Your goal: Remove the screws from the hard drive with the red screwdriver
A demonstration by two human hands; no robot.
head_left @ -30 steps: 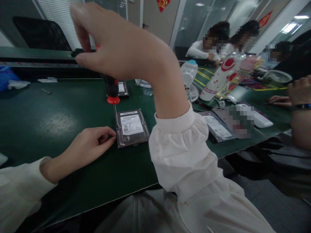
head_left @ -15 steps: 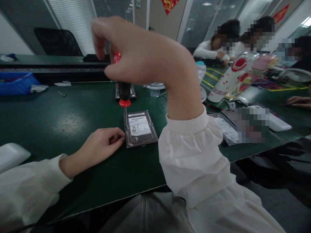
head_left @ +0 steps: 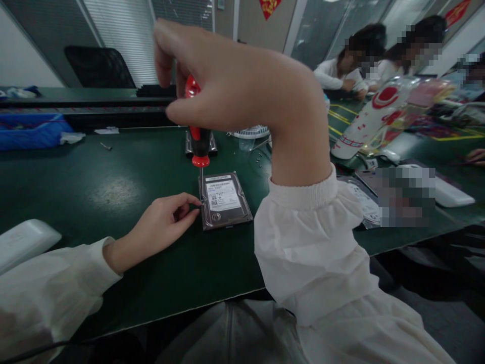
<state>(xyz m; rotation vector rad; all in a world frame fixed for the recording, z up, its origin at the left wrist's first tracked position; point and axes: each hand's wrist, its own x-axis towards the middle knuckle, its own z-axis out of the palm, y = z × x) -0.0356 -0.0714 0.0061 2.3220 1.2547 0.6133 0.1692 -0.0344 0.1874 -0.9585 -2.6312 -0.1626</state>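
Note:
A hard drive (head_left: 227,199) with a white label lies on the green table (head_left: 159,283). My right hand (head_left: 227,81) is closed round the red and black handle of a screwdriver (head_left: 200,146), held upright. The screwdriver's shaft points down to the drive's left edge, near its middle. My left hand (head_left: 166,222) rests on the table left of the drive, thumb and forefinger bent close together at that edge. Whether anything sits between those fingertips is too small to tell.
Behind the screwdriver lies another drive (head_left: 214,145), with small screws (head_left: 258,161) to its right. A blue bin (head_left: 34,131) is back left, a white case (head_left: 28,242) left, a patterned bottle (head_left: 356,126) right. Two people sit back right.
The whole view has shifted, so things appear further right. The screwdriver's shaft now meets the drive's left edge lower down, close to my left fingertips, which have moved slightly up along that edge.

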